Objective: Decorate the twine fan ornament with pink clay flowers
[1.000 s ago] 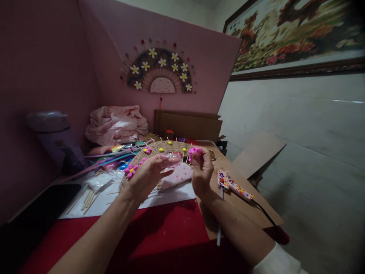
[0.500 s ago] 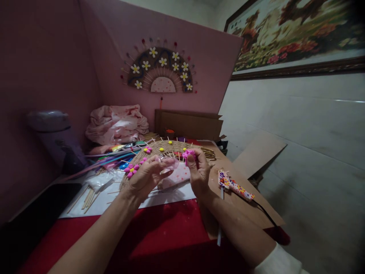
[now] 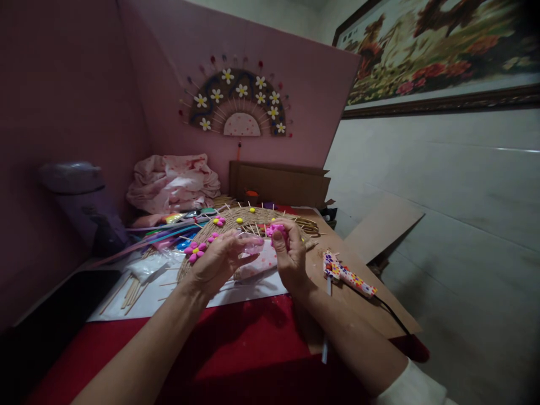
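Observation:
My left hand (image 3: 219, 256) pinches a crumpled clear plastic wrapper (image 3: 253, 244) with a pink tint. Close beside it, my right hand (image 3: 291, 256) grips a lump of bright pink modelling clay (image 3: 275, 229) between thumb and fingers. Beyond both hands lies a half-round fan (image 3: 228, 219) wound with twine, with thin sticks poking out of its edge. Pink clay flowers with yellow centres (image 3: 194, 252) sit on its left side, and bare yellow dots (image 3: 252, 210) on its top. The fan's spotted pale pink base (image 3: 268, 256) is partly hidden by my hands.
A flower-patterned glue gun (image 3: 348, 274) lies on cardboard (image 3: 379, 306) at the right. Wooden sticks (image 3: 134, 293), a plastic bag (image 3: 147, 267) and coloured pipe cleaners (image 3: 143, 242) lie at the left. Pink cloth (image 3: 172, 183) is heaped behind; a finished fan (image 3: 240, 101) hangs above.
My right hand has shifted slightly left with the pink clay, nearer the wrapper. The left hand has hardly moved.

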`<state>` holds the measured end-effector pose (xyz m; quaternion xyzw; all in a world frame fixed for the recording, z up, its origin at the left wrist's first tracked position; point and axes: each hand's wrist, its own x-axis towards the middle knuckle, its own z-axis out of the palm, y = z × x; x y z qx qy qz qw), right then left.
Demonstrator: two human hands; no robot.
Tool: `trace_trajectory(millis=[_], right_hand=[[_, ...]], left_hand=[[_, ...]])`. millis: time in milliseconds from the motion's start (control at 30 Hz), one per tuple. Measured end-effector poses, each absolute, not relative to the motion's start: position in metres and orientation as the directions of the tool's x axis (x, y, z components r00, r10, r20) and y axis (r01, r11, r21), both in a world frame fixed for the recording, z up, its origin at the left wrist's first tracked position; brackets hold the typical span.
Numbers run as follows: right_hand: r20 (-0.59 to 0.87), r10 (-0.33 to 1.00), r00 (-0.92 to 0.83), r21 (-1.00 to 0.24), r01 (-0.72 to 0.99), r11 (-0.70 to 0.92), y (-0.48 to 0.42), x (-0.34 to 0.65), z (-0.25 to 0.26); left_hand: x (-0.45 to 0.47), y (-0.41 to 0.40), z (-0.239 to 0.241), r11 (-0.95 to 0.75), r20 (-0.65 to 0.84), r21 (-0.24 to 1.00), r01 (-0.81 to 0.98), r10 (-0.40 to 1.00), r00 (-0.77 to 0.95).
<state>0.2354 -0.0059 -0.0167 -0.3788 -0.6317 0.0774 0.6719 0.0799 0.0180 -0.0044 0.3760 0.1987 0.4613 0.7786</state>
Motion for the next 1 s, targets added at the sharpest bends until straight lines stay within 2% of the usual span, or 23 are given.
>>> trace_trajectory(millis=[100,200,333,500,600,700,867,1000], right_hand=[[0.659,0.718,0.224,-0.750,0.128,0.648,-0.001,0.235,-0.017],[0.582,0.794,0.175,-0.796,-0.076,0.601,0.004,0.235,-0.019],[0.519,0.850,0.090,-0.818,-0.236,0.524,0.009,0.236,-0.021],[0.402,0.910,0.098,-0.842,-0.352,0.410,0.010,0.236,-0.016],[0.364,0.927,0.086,-0.857,-0.359,0.370,0.010,0.238,-0.014],[0.395,0.914,0.089,-0.863,-0.306,0.403,0.010,0.239,-0.015],[0.455,0.885,0.096,-0.884,-0.072,0.462,0.009,0.239,-0.019],[0.497,0.864,0.082,-0.867,0.079,0.491,0.006,0.236,-0.018]], left_hand=[[0.080,0.019,-0.004,0.286,0.024,0.758,-0.586,0.886,0.463],[0.079,0.021,-0.003,0.284,-0.024,0.743,-0.606,0.917,0.399],[0.078,0.024,-0.003,0.296,-0.079,0.721,-0.626,0.933,0.350],[0.078,0.024,-0.001,0.310,-0.086,0.705,-0.638,0.930,0.357],[0.078,0.024,0.001,0.334,-0.093,0.691,-0.642,0.921,0.379],[0.077,0.024,0.001,0.356,-0.108,0.677,-0.644,0.914,0.391],[0.078,0.024,0.000,0.341,-0.102,0.691,-0.637,0.919,0.381],[0.080,0.022,-0.001,0.272,-0.014,0.742,-0.613,0.920,0.392]])
